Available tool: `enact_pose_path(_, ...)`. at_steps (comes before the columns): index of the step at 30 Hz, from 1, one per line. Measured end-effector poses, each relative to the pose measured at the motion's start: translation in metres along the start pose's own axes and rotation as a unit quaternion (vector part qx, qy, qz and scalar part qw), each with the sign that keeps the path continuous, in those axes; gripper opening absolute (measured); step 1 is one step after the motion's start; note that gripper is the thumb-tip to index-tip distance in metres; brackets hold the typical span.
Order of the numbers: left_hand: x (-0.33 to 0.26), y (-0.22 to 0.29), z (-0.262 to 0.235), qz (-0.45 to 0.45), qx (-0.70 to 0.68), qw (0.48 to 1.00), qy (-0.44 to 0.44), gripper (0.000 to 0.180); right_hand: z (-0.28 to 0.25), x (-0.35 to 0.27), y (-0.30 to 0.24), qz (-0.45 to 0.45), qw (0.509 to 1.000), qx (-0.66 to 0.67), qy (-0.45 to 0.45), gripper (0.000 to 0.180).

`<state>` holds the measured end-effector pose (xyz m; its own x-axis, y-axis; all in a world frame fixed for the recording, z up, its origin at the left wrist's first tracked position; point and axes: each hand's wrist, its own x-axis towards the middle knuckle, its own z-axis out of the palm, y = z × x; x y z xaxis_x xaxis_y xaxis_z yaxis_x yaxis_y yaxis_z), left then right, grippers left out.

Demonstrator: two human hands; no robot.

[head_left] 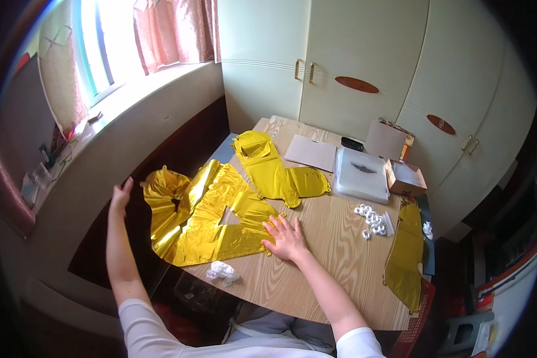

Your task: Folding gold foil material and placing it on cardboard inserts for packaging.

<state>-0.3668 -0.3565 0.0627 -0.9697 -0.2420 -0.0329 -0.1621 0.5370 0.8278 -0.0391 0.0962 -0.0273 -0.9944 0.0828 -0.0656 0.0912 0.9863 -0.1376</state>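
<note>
Gold foil (200, 235) | right hand (288, 240): grip spread flat on its edge | left hand (121, 196): grip unclear (partly hidden)

Open tabletop (334, 234) between right hand (287, 240) and white rings (374, 221), gold foil (200, 244) blocking left

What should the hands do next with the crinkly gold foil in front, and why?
Perhaps the left hand should smooth the foil's left end. That end of the foil looks puckered, while its right end lies flatter, with the spread right hand resting there.
</note>
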Motion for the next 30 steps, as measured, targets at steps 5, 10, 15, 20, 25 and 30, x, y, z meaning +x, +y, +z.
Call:
enact_pose_path(5, -0.030, -0.152, 0.062, -0.304, -0.011, 0.919, -0.252, 0.104, 0.001, 0.003, -0.004, -0.010, 1.000, -0.001, 0.009, 0.069)
enact_pose_path(10, -0.017, -0.221, 0.104, -0.225, -0.283, 0.826, -0.433, 0.059, 0.002, 0.003, -0.007, -0.018, 1.000, 0.000, 0.022, 0.068)
enact_pose_path(15, -0.021, -0.194, 0.166, -0.311, -0.466, 0.740, -0.371, 0.034, 0.002, -0.003, 0.006, 0.012, 1.000, -0.018, 0.007, 0.069)
enact_pose_path(20, 0.079, -0.238, 0.081, -0.127, -0.225, 0.932, -0.254, 0.022, 0.002, 0.010, -0.012, -0.037, 0.999, 0.001, 0.029, 0.069)
enact_pose_path(25, 0.102, -0.140, 0.073, 0.029, -0.253, 0.966, 0.039, 0.033, 0.004, -0.002, 0.006, 0.012, 1.000, -0.023, 0.010, 0.069)
enact_pose_path(30, 0.094, -0.048, -0.014, 0.229, -0.026, 0.941, 0.247, 0.031, 0.009, -0.001, 0.005, -0.006, 0.999, -0.008, 0.051, 0.067)
